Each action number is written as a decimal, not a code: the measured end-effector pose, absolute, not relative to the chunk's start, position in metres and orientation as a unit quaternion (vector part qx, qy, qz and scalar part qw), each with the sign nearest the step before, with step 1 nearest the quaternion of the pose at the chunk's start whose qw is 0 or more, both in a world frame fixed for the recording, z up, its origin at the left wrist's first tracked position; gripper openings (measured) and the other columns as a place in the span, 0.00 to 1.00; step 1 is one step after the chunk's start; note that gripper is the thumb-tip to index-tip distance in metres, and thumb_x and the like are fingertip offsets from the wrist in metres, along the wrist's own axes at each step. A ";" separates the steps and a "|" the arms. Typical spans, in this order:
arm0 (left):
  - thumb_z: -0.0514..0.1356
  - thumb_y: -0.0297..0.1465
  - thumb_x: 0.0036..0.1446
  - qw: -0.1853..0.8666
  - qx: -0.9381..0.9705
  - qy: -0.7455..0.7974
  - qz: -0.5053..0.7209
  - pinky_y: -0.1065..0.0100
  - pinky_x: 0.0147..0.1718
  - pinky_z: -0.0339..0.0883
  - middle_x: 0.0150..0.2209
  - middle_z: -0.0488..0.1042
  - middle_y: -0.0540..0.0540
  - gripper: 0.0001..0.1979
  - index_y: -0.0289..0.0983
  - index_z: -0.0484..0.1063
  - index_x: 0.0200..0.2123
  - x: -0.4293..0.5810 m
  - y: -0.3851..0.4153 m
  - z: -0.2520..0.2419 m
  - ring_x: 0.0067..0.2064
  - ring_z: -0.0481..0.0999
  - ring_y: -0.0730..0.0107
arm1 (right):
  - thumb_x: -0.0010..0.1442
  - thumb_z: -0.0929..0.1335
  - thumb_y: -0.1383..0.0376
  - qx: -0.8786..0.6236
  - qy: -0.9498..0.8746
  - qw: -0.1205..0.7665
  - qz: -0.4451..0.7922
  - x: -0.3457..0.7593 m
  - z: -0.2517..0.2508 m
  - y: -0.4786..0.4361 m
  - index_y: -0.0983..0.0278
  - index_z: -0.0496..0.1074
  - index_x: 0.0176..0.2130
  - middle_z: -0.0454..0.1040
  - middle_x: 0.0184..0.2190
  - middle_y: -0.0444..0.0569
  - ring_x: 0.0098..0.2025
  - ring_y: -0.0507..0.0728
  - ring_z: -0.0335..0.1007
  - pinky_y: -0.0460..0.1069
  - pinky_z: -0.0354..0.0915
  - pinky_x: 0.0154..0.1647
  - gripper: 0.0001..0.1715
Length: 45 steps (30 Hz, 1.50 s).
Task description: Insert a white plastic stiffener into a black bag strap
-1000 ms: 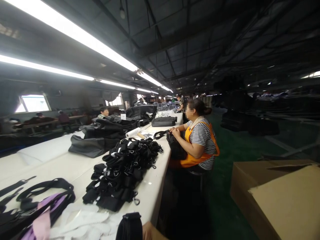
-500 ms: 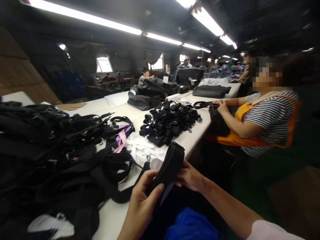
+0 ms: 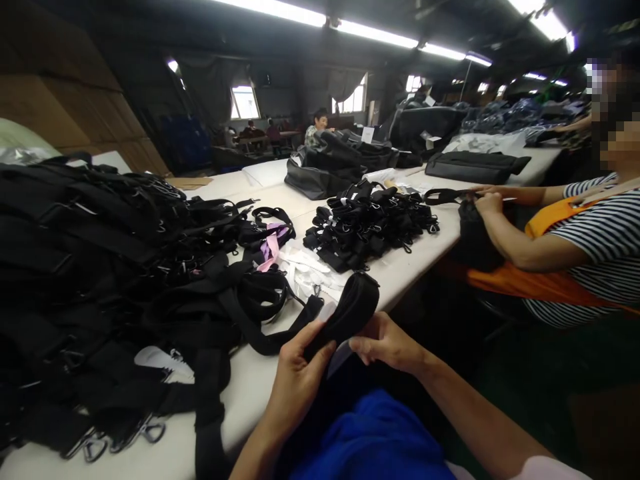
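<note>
My left hand (image 3: 303,363) is closed around a folded black webbing strap (image 3: 356,303), thumb in front and fingers behind. The strap's loop stands up above the hand, over the table's near edge. A whitish, see-through strip (image 3: 340,358) hangs under the fold, and another pale bit shows by my left fingertips. My right hand (image 3: 387,343) pinches at the edge of that strip with thumb and forefinger, just right of the strap. A further length of black strap (image 3: 265,343) runs from the pile toward my left hand; whether it joins the held one is hidden.
A large heap of black straps (image 3: 100,267) with metal clips covers the left of the table (image 3: 253,393). Ahead lie white strips (image 3: 310,267), a pink ribbon (image 3: 270,250), bundled straps (image 3: 370,223) and black bags (image 3: 325,167). A co-worker (image 3: 595,240) sits at right, handling black fabric.
The view has swung right and tilted down, so surroundings sit further left or right. My right fingers have come out from behind the strap to the strip's edge. My left hand keeps its grip.
</note>
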<state>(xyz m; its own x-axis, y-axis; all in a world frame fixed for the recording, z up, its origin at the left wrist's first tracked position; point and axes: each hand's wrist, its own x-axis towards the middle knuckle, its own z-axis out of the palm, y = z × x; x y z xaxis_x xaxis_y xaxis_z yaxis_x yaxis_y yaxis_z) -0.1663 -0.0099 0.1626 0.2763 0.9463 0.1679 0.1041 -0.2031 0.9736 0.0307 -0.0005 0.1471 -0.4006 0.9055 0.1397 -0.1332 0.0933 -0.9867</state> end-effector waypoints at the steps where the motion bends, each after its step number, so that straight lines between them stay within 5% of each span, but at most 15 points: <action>1: 0.63 0.35 0.59 0.466 0.646 0.414 0.439 0.72 0.45 0.69 0.41 0.80 0.52 0.11 0.43 0.77 0.45 -0.166 -0.011 0.161 0.44 0.78 0.67 | 0.55 0.75 0.54 -0.336 -0.585 0.453 0.583 0.028 0.146 0.000 0.67 0.75 0.33 0.65 0.17 0.39 0.17 0.46 0.58 0.43 0.54 0.17 0.18; 12: 0.64 0.41 0.57 0.493 0.561 0.476 0.464 0.66 0.43 0.70 0.39 0.81 0.48 0.14 0.41 0.78 0.44 -0.181 -0.015 0.141 0.43 0.79 0.62 | 0.56 0.74 0.54 -0.426 -0.599 0.423 0.530 0.010 0.136 0.001 0.64 0.76 0.39 0.74 0.25 0.42 0.17 0.46 0.62 0.43 0.60 0.18 0.18; 17: 0.61 0.39 0.60 0.368 0.569 0.535 0.504 0.69 0.42 0.68 0.36 0.80 0.50 0.11 0.40 0.78 0.41 -0.189 -0.012 0.133 0.40 0.78 0.66 | 0.62 0.70 0.62 -0.504 -0.607 0.416 0.452 0.004 0.132 -0.013 0.59 0.68 0.55 0.80 0.31 0.43 0.36 0.53 0.78 0.46 0.71 0.42 0.22; 22: 0.60 0.35 0.61 0.325 0.607 0.547 0.476 0.69 0.42 0.67 0.38 0.79 0.48 0.09 0.39 0.79 0.40 -0.189 -0.013 0.123 0.40 0.77 0.66 | 0.57 0.73 0.58 -0.450 -0.620 0.381 0.518 -0.001 0.126 -0.016 0.63 0.73 0.39 0.79 0.29 0.45 0.30 0.52 0.76 0.44 0.70 0.33 0.13; 26: 0.61 0.33 0.61 0.352 0.643 0.528 0.430 0.68 0.42 0.67 0.37 0.80 0.47 0.08 0.40 0.79 0.39 -0.187 -0.022 0.116 0.39 0.77 0.65 | 0.62 0.69 0.57 -0.361 -0.572 0.333 0.657 0.005 0.131 -0.008 0.65 0.73 0.46 0.80 0.41 0.52 0.16 0.45 0.65 0.42 0.60 0.17 0.16; 30: 0.60 0.35 0.62 0.389 0.652 0.511 0.402 0.69 0.42 0.68 0.37 0.80 0.47 0.09 0.40 0.80 0.38 -0.190 -0.026 0.113 0.41 0.78 0.65 | 0.67 0.64 0.61 -0.312 -0.640 0.267 0.650 0.016 0.136 -0.006 0.61 0.69 0.57 0.78 0.48 0.52 0.23 0.48 0.74 0.47 0.71 0.32 0.20; 34: 0.62 0.34 0.60 0.434 0.637 0.502 0.393 0.68 0.47 0.67 0.42 0.81 0.48 0.09 0.43 0.80 0.43 -0.189 -0.026 0.110 0.45 0.78 0.64 | 0.67 0.65 0.62 -0.396 -0.784 0.340 0.335 0.018 0.139 -0.003 0.61 0.78 0.44 0.80 0.34 0.49 0.30 0.53 0.74 0.48 0.70 0.34 0.12; 38: 0.61 0.35 0.60 0.462 0.622 0.498 0.390 0.68 0.44 0.66 0.40 0.80 0.49 0.09 0.41 0.80 0.41 -0.185 -0.029 0.113 0.43 0.77 0.65 | 0.66 0.67 0.65 -0.359 -0.848 0.373 0.114 0.019 0.143 0.008 0.63 0.77 0.37 0.77 0.48 0.53 0.56 0.62 0.68 0.60 0.63 0.60 0.09; 41: 0.61 0.36 0.60 0.499 0.604 0.495 0.375 0.67 0.43 0.66 0.37 0.79 0.48 0.10 0.39 0.80 0.39 -0.180 -0.039 0.111 0.41 0.76 0.64 | 0.67 0.65 0.65 -0.326 -0.866 0.326 0.195 0.019 0.135 0.012 0.63 0.74 0.39 0.78 0.42 0.50 0.51 0.59 0.72 0.66 0.48 0.70 0.07; 45: 0.62 0.37 0.58 0.608 0.520 0.497 0.335 0.65 0.45 0.66 0.41 0.80 0.46 0.13 0.38 0.79 0.43 -0.171 -0.067 0.086 0.44 0.76 0.60 | 0.64 0.68 0.63 -0.384 -0.794 0.280 0.379 0.017 0.102 -0.008 0.62 0.73 0.33 0.75 0.31 0.45 0.37 0.55 0.71 0.58 0.61 0.61 0.08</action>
